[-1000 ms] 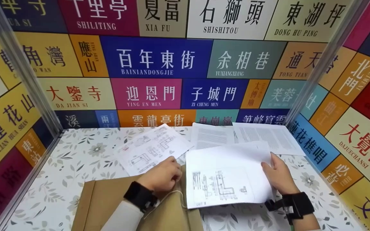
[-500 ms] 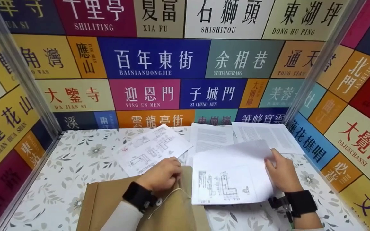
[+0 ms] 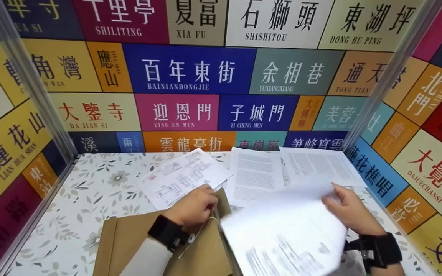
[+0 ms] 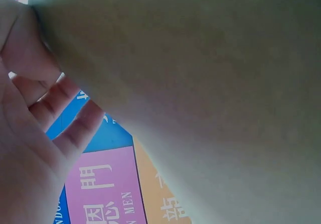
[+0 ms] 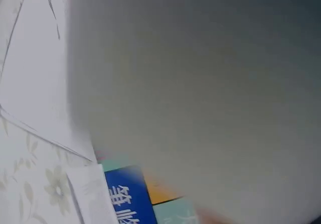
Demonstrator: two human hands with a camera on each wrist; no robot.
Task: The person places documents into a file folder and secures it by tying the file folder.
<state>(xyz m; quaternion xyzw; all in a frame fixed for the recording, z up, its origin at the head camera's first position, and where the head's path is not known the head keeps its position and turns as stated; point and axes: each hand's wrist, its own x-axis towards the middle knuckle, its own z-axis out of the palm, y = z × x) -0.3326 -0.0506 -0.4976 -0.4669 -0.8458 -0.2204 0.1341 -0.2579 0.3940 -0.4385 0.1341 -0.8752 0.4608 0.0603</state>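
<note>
In the head view my left hand [image 3: 194,207] grips the upper edge of a brown kraft document envelope [image 3: 140,234], its fingers curled over that edge. A thin white string [image 3: 196,243] hangs across the envelope below the fingers. The envelope [image 4: 175,83] fills most of the left wrist view, with the thumb and fingers at its edge. My right hand [image 3: 353,209] pinches the upper right edge of a white sheet with a printed drawing [image 3: 286,234], which is bent and motion-blurred. The paper [image 5: 190,98] covers most of the right wrist view and hides nearly all of that hand.
A sheet with line drawings [image 3: 186,176] lies behind the left hand. Two text-printed sheets [image 3: 257,172] lie along the back of the flower-patterned table [image 3: 102,180]. Walls with colourful place-name panels [image 3: 190,71] enclose the back and both sides.
My right hand has moved right and slightly nearer, swinging the sheet down and tilting it. More of the text-printed sheet behind shows. My left hand keeps its hold; the envelope's upper edge has shifted slightly.
</note>
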